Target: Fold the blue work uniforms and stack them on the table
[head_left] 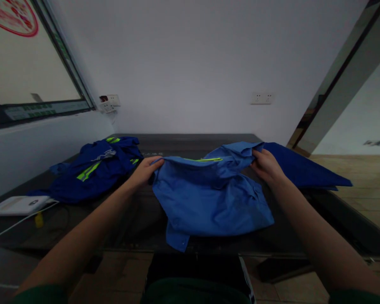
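A light blue work jacket (205, 202) with a thin yellow-green strip hangs between my hands, just above the black table. My left hand (147, 169) pinches its upper left corner, thumb and fingers closed on the cloth. At the upper right, my right hand (266, 165) grips a bunched part of the same garment. The lower part droops toward the table's near edge, and one flap with a small snap hangs at the bottom left. Folds hide much of its right side.
On the left of the black table (129, 228) lies a heap of dark blue clothing (95, 169) with reflective strips. Near it is a white device (19, 205) with a cable. Folded dark blue cloth (304, 169) overhangs the right side. Wall sockets (262, 99) are behind.
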`<state>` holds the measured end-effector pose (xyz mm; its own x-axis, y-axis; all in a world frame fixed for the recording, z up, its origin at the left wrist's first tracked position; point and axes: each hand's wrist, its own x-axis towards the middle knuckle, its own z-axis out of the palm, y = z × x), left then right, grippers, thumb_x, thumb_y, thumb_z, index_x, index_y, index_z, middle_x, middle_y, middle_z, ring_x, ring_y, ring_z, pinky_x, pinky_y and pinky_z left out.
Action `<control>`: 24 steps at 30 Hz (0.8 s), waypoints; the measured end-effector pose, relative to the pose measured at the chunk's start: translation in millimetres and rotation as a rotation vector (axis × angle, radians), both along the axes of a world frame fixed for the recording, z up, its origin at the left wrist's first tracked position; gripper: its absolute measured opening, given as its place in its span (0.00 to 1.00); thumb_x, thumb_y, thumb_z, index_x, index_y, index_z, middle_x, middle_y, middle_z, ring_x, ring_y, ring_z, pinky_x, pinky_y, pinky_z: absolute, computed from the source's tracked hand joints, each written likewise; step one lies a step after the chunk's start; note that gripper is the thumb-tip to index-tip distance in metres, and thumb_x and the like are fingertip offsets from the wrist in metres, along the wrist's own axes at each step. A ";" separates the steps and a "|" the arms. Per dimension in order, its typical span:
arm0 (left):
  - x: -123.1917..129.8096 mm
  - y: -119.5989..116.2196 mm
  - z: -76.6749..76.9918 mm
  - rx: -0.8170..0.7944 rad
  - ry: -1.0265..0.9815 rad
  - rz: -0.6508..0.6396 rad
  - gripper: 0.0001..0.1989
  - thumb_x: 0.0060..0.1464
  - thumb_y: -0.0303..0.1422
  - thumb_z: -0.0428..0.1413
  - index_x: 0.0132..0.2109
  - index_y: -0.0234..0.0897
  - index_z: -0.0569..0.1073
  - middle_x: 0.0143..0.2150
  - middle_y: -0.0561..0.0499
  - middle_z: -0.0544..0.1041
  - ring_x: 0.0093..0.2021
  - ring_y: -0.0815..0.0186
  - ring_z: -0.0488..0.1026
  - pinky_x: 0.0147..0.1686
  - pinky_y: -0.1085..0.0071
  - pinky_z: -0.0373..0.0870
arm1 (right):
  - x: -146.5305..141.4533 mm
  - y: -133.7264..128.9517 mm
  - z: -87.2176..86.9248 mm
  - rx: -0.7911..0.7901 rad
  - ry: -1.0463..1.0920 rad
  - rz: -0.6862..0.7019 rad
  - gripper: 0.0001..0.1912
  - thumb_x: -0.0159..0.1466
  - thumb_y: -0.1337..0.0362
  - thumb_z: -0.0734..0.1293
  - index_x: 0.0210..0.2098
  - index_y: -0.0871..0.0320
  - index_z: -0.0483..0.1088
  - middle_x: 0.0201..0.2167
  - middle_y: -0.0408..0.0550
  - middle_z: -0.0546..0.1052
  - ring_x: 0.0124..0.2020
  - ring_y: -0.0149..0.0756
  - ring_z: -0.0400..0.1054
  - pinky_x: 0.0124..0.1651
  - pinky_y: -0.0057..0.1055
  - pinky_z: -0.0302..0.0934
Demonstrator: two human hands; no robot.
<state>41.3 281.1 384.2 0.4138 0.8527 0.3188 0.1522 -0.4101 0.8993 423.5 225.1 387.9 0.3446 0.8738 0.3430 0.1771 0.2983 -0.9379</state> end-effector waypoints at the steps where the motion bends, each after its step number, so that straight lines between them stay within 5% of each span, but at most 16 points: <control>1: 1.9 -0.6 9.3 -0.058 -0.094 0.027 0.21 0.50 0.51 0.57 0.37 0.35 0.75 0.29 0.50 0.77 0.29 0.64 0.72 0.32 0.70 0.71 | 1.1 -3.0 5.9 0.011 0.004 0.002 0.12 0.53 0.55 0.68 0.30 0.57 0.69 0.21 0.45 0.72 0.22 0.33 0.66 0.24 0.29 0.63; 6: 9.1 1.0 40.0 -0.130 -0.213 0.059 0.21 0.44 0.48 0.62 0.34 0.34 0.74 0.25 0.51 0.75 0.25 0.66 0.71 0.27 0.71 0.70 | 10.1 -7.0 21.3 0.078 0.066 -0.037 0.18 0.55 0.56 0.67 0.43 0.58 0.72 0.29 0.47 0.76 0.25 0.34 0.69 0.26 0.29 0.64; 12: 20.5 -9.7 34.4 0.028 0.022 0.077 0.16 0.50 0.44 0.58 0.39 0.35 0.73 0.31 0.52 0.76 0.30 0.66 0.73 0.31 0.72 0.70 | 45.2 -4.3 -2.4 -0.189 -0.091 -0.089 0.10 0.51 0.59 0.68 0.28 0.59 0.68 0.17 0.40 0.68 0.16 0.29 0.61 0.18 0.25 0.57; 16: 31.5 -59.7 2.0 0.303 0.451 -0.208 0.17 0.58 0.40 0.54 0.52 0.39 0.71 0.50 0.46 0.76 0.50 0.58 0.73 0.51 0.63 0.68 | 75.0 -23.4 -29.5 -0.498 -0.412 0.210 0.10 0.50 0.62 0.67 0.31 0.59 0.73 0.25 0.46 0.76 0.23 0.34 0.69 0.25 0.28 0.64; 19: 34.8 -108.4 -26.4 0.423 0.720 -0.519 0.27 0.59 0.42 0.55 0.63 0.42 0.63 0.61 0.41 0.68 0.59 0.53 0.66 0.58 0.57 0.62 | 94.8 -42.4 -47.8 -0.618 -0.718 0.336 0.10 0.48 0.66 0.66 0.30 0.58 0.76 0.29 0.48 0.79 0.29 0.39 0.73 0.31 0.31 0.67; 21: 33.3 -131.2 -34.1 0.460 0.768 -0.659 0.32 0.57 0.45 0.56 0.65 0.41 0.59 0.65 0.38 0.62 0.64 0.51 0.60 0.62 0.54 0.56 | 100.3 -52.0 -53.1 -0.608 -0.885 0.246 0.10 0.49 0.67 0.64 0.30 0.57 0.76 0.31 0.49 0.80 0.33 0.43 0.75 0.37 0.34 0.68; 24: 22.9 -135.2 -21.8 0.390 0.660 -0.720 0.27 0.60 0.44 0.53 0.64 0.44 0.61 0.64 0.44 0.64 0.64 0.56 0.61 0.63 0.59 0.56 | 86.8 -60.9 -45.5 -0.410 -1.051 -0.016 0.14 0.54 0.66 0.62 0.36 0.57 0.77 0.37 0.51 0.80 0.40 0.46 0.74 0.45 0.40 0.67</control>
<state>64.1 145.8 362.5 0.9738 0.2229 0.0456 0.1687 -0.8418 0.5127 510.3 164.2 342.4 0.0666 0.9852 0.1579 0.9375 -0.0076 -0.3479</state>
